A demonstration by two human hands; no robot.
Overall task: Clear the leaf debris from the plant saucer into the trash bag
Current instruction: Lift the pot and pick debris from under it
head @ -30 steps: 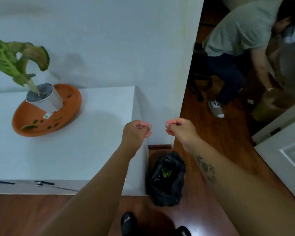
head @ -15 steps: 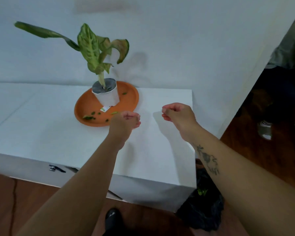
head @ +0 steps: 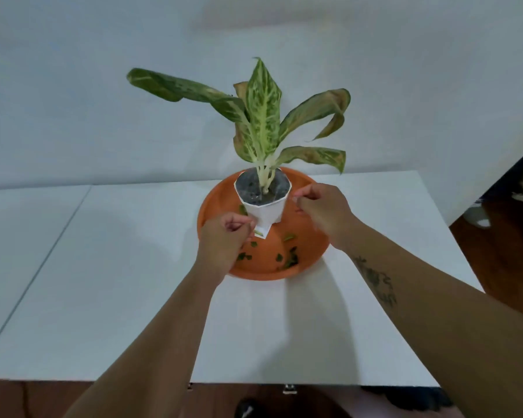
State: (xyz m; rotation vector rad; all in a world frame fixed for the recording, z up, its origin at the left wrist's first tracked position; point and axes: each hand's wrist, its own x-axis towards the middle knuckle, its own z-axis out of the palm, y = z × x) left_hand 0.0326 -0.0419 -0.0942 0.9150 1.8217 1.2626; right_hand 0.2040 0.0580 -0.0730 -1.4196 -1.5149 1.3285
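Both hands over the saucer [head: 310,260], left hand [head: 224,239] loosely curled, right hand [head: 323,211] pinched, grasp of anything unclear; leaf bits [head: 287,256] scattered on the near floor between and just below the wrists, slightly nearer the left, pot [head: 263,200] behind them

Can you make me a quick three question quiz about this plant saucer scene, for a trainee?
1. True or false: the white pot stands inside the orange saucer.
2. Where do most leaf bits lie: the saucer's near side or far side?
3. Which hand is over the saucer's left part: A) left hand B) right hand?

Key: 1 true. 2 near side. 3 A.
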